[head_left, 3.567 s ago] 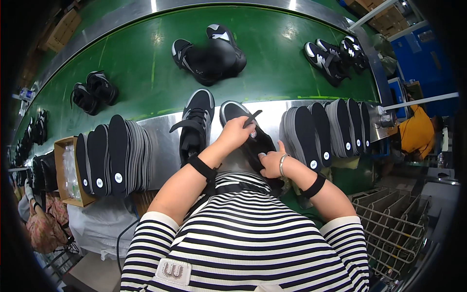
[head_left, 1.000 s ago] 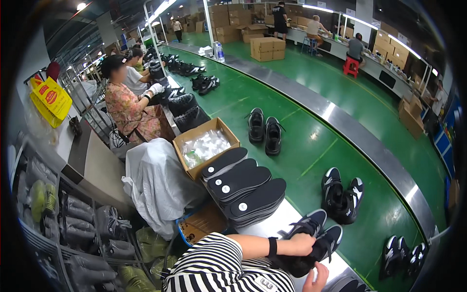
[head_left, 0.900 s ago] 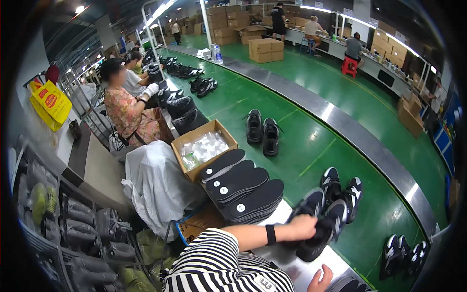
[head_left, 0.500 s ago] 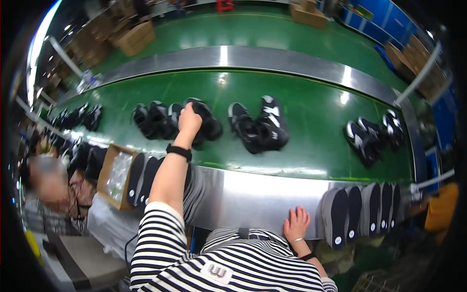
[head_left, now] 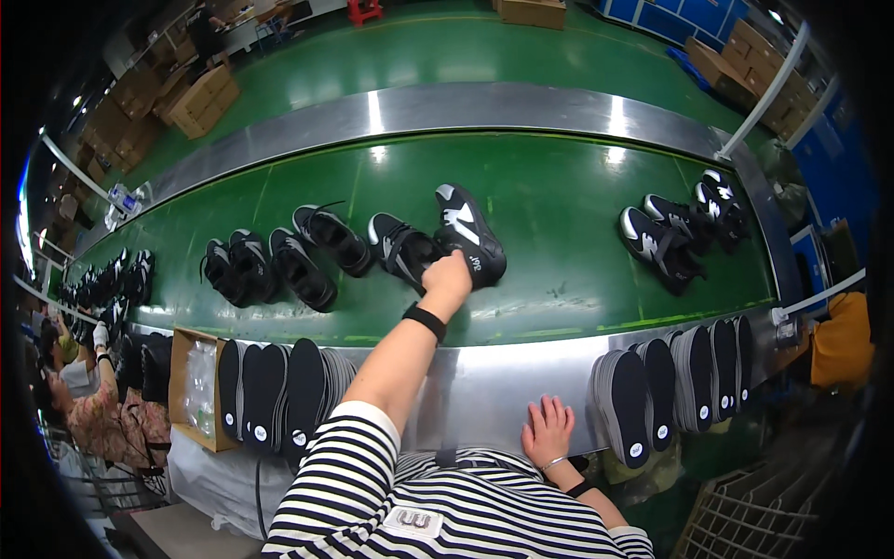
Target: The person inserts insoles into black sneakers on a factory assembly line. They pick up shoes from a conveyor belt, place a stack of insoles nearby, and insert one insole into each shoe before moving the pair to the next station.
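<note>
A pair of black-and-white sneakers stands on the green belt (head_left: 549,233) in front of me. My left hand (head_left: 449,279) reaches over to them, its fingers curled at the heel opening of the right sneaker (head_left: 470,233). Beside it is the left sneaker (head_left: 405,250), toe pointing away from me. Which part the fingertips grip is hidden by the hand. My right hand (head_left: 548,433) lies flat on the metal ledge (head_left: 484,382), fingers spread, holding nothing. To its right stand stacks of black-and-grey insoles (head_left: 622,401) with round white labels.
More dark sneakers (head_left: 303,268) stand on the belt to the left, and another group (head_left: 661,244) stands at the right. Insoles (head_left: 268,391) and an open carton with clear plastic bags (head_left: 197,387) line the near left edge. Another person (head_left: 116,415) sits at the far left.
My left hand has moved right, from a sneaker of the pair on the left to the middle pair. My right hand stays on the ledge. The whole view has shifted somewhat.
</note>
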Available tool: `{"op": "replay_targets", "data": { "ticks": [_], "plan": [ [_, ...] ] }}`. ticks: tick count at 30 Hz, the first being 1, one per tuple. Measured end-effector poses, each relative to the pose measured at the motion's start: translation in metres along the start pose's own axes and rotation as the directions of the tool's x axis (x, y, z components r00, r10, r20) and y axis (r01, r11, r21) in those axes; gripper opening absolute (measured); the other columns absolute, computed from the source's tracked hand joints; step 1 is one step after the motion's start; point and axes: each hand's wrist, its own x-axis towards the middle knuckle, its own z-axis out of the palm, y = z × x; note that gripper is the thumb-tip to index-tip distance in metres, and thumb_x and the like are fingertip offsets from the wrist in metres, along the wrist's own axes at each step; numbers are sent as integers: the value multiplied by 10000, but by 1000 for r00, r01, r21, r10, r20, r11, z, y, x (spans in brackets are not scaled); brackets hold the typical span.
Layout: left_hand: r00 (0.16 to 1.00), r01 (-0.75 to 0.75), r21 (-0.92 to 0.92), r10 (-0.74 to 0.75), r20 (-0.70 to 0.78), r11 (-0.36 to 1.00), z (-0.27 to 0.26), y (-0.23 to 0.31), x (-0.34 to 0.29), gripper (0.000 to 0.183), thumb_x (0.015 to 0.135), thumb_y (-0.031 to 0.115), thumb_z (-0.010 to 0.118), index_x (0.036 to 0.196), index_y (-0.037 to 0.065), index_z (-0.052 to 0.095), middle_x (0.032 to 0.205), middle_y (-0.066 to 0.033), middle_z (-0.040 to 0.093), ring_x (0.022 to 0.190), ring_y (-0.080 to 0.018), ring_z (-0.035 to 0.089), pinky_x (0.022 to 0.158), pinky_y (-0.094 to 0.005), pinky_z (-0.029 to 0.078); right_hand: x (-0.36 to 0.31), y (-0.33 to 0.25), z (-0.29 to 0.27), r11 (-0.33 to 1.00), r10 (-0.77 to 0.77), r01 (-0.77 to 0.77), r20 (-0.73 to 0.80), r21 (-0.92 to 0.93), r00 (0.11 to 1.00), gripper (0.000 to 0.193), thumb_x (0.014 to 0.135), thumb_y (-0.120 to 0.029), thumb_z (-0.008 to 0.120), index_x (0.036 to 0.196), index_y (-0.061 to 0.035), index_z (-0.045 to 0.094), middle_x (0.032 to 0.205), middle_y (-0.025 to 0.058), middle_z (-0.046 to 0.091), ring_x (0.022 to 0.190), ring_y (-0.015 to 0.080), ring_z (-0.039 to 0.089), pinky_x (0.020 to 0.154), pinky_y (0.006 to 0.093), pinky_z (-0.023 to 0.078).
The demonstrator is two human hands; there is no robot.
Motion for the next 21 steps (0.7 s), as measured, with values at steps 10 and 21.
{"op": "replay_targets", "data": {
  "ticks": [10, 21],
  "plan": [
    [1000, 17, -211, -12, 27, 977, 15, 9, -38, 706, 699, 379, 619, 1199, -27, 329, 1133, -202, 447, 1047, -322, 454, 847, -389, 390, -1, 1, -1, 1000, 5, -5, 25, 10, 1000, 422, 692, -253, 563, 1085, -116, 498, 1195, 125, 399, 1139, 305, 320, 937, 509, 201],
    [851, 466, -344, -520, -79, 815, 35, 43, -9, 662, 574, 325, 749, 1059, 52, 390, 1015, -146, 533, 965, -321, 517, 808, -432, 443, 0, 0, -3, 996, 73, -64, 154, -61, 985, 445, 778, -320, 472, 1189, -158, 421, 1284, 84, 335, 1209, 244, 265, 962, 481, 166]
  ]
}}
